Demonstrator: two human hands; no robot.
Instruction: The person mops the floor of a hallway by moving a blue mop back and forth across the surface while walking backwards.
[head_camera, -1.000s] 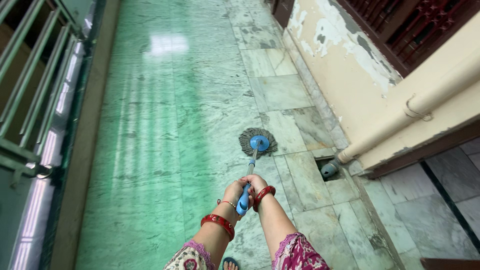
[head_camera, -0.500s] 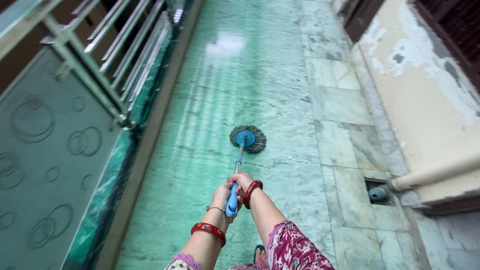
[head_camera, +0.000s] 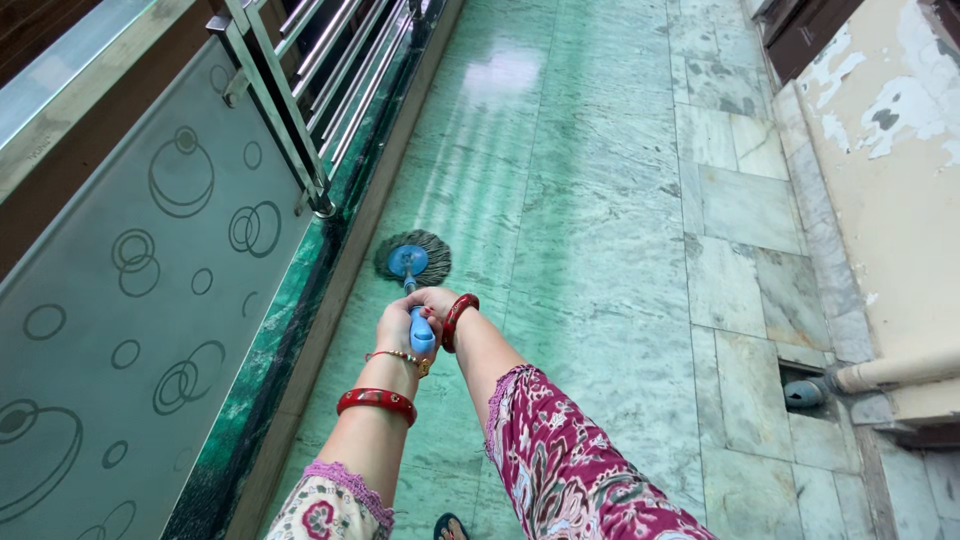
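Both my hands grip the blue handle (head_camera: 421, 332) of a mop. My left hand (head_camera: 396, 328) holds it from the left, and my right hand (head_camera: 437, 300) is wrapped over the handle just above it. The round grey mop head (head_camera: 414, 258) with its blue hub rests on the wet green marble floor (head_camera: 560, 200), close to the dark green kerb at the left. Red bangles sit on both wrists, and patterned sleeves cover my forearms.
A frosted glass panel (head_camera: 150, 300) with circle patterns and a steel railing (head_camera: 300, 110) line the left side. A cream wall (head_camera: 890, 180) with peeling paint runs along the right. A pipe (head_camera: 890, 372) ends at a floor drain (head_camera: 805, 392). My sandalled foot (head_camera: 452, 526) shows at the bottom.
The mop head has swept from the right side of the floor, near the drain, across to the left kerb. My view has turned left with it, towards the railing.
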